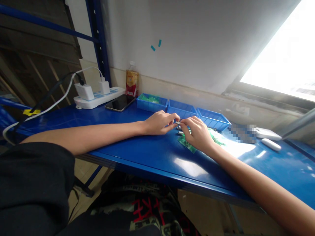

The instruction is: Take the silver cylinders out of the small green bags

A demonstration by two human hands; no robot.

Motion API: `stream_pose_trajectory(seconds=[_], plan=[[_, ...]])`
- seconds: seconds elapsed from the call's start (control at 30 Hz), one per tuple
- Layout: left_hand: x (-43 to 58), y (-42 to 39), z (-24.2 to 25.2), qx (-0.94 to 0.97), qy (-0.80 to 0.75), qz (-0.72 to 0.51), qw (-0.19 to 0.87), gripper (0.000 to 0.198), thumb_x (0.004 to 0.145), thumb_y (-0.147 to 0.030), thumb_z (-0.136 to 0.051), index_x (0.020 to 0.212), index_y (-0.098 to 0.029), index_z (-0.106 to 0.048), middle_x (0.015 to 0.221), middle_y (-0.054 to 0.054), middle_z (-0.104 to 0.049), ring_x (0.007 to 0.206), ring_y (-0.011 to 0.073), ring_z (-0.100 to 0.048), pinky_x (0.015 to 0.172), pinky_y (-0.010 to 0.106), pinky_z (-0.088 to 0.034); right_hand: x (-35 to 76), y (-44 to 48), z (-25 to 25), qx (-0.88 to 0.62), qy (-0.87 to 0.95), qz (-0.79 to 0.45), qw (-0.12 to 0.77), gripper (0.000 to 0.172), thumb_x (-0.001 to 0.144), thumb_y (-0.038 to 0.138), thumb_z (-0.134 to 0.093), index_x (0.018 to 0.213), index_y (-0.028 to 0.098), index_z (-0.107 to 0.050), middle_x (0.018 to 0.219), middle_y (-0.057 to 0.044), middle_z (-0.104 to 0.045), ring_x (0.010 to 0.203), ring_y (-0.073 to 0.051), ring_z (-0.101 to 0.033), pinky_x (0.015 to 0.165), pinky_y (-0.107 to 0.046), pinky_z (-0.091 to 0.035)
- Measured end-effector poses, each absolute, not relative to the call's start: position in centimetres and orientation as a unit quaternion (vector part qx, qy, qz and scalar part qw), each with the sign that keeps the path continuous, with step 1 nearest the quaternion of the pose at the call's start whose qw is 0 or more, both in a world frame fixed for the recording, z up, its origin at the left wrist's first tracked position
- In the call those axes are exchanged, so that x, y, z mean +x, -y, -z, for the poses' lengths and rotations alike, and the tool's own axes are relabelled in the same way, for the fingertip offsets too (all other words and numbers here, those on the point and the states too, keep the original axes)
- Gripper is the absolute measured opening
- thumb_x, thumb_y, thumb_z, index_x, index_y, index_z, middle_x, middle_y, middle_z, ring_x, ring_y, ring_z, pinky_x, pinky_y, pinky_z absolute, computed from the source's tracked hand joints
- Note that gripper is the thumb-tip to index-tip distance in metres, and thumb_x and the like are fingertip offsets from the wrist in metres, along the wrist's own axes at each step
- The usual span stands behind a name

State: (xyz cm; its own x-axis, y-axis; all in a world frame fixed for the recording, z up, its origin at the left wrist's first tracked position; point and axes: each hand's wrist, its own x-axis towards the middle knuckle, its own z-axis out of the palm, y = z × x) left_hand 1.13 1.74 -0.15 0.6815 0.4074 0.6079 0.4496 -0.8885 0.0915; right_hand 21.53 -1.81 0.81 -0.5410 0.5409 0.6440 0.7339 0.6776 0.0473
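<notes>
Over the middle of the blue table, my left hand (pixel 159 123) and my right hand (pixel 197 132) meet fingertip to fingertip. Between them they pinch a small, flat, pale piece (pixel 178 123), too small to name its kind. Both hands are closed on it, thumb against fingers. Beneath and beside my right hand lie green plastic packets (pixel 187 144), partly hidden by the hand. A few small dark and silvery pieces (pixel 180 132) rest on the table just below the fingertips.
Behind the hands stand a blue bin with green packets (pixel 152 104), a middle blue bin (pixel 182 108) and a right blue bin (pixel 213 118). Leftward are a phone (pixel 120 103), a drink bottle (pixel 132 80) and a power strip (pixel 98 98). White objects (pixel 270 144) lie at right.
</notes>
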Motion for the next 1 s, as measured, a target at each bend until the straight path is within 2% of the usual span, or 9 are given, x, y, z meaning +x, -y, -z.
stream_pose_trajectory(seconds=[0.2, 0.37, 0.53, 0.63, 0.87, 1.0], plan=[[1.17, -1.73, 0.13, -0.913, 0.246, 0.318, 0.069, 0.022, 0.096, -0.033, -0.038, 0.102, -0.017, -0.052, 0.078, 0.002, -0.067, 0.073, 0.0179, -0.062, 0.072, 0.028, -0.040, 21.67, 1.69, -0.59, -0.363, 0.861, 0.159, 0.320, 0.017, 0.087, 0.033, -0.055, 0.097, 0.019, -0.058, 0.081, -0.005, -0.065, 0.080, -0.022, -0.058, 0.073, -0.033, -0.043], [1.19, -1.79, 0.15, -0.915, 0.252, 0.302, 0.085, 0.026, 0.097, -0.034, -0.034, 0.100, -0.017, -0.052, 0.077, 0.003, -0.066, 0.073, 0.0187, -0.063, 0.073, 0.030, -0.039, 21.59, 1.78, -0.69, -0.359, 0.863, 0.168, 0.313, 0.012, 0.089, 0.028, -0.052, 0.092, 0.019, -0.059, 0.080, -0.006, -0.065, 0.079, -0.021, -0.058, 0.073, -0.032, -0.043], [1.14, -1.94, 0.30, -0.917, 0.230, 0.326, 0.032, 0.027, 0.092, -0.034, -0.047, 0.113, -0.017, -0.048, 0.079, -0.001, -0.065, 0.070, 0.0139, -0.062, 0.072, 0.026, -0.039, 21.59, 1.67, -0.77, -0.361, 0.864, 0.174, 0.305, 0.020, 0.093, 0.029, -0.045, 0.085, 0.019, -0.061, 0.077, -0.006, -0.065, 0.076, -0.020, -0.056, 0.072, -0.032, -0.042], [1.14, -1.92, 0.30, -0.918, 0.224, 0.324, 0.041, 0.022, 0.093, -0.034, -0.046, 0.107, -0.018, -0.051, 0.077, -0.002, -0.064, 0.067, 0.0128, -0.060, 0.072, 0.025, -0.039, 21.66, 1.58, -0.74, -0.357, 0.868, 0.172, 0.300, 0.024, 0.094, 0.028, -0.042, 0.081, 0.019, -0.060, 0.073, -0.006, -0.063, 0.073, -0.020, -0.055, 0.071, -0.032, -0.042], [1.18, -1.88, 0.17, -0.919, 0.243, 0.295, 0.100, 0.028, 0.098, -0.034, -0.032, 0.101, -0.016, -0.053, 0.078, 0.004, -0.066, 0.071, 0.0185, -0.062, 0.071, 0.030, -0.038, 21.68, 1.65, -0.65, -0.353, 0.866, 0.160, 0.317, 0.017, 0.089, 0.033, -0.054, 0.097, 0.019, -0.059, 0.081, -0.005, -0.065, 0.079, -0.021, -0.058, 0.072, -0.032, -0.043], [1.15, -1.90, 0.21, -0.918, 0.245, 0.300, 0.080, 0.026, 0.097, -0.034, -0.035, 0.103, -0.016, -0.053, 0.078, 0.003, -0.066, 0.072, 0.0178, -0.062, 0.073, 0.029, -0.039, 21.67, 1.64, -0.65, -0.355, 0.865, 0.167, 0.313, 0.014, 0.091, 0.029, -0.050, 0.093, 0.019, -0.060, 0.080, -0.006, -0.065, 0.080, -0.021, -0.058, 0.073, -0.032, -0.043]])
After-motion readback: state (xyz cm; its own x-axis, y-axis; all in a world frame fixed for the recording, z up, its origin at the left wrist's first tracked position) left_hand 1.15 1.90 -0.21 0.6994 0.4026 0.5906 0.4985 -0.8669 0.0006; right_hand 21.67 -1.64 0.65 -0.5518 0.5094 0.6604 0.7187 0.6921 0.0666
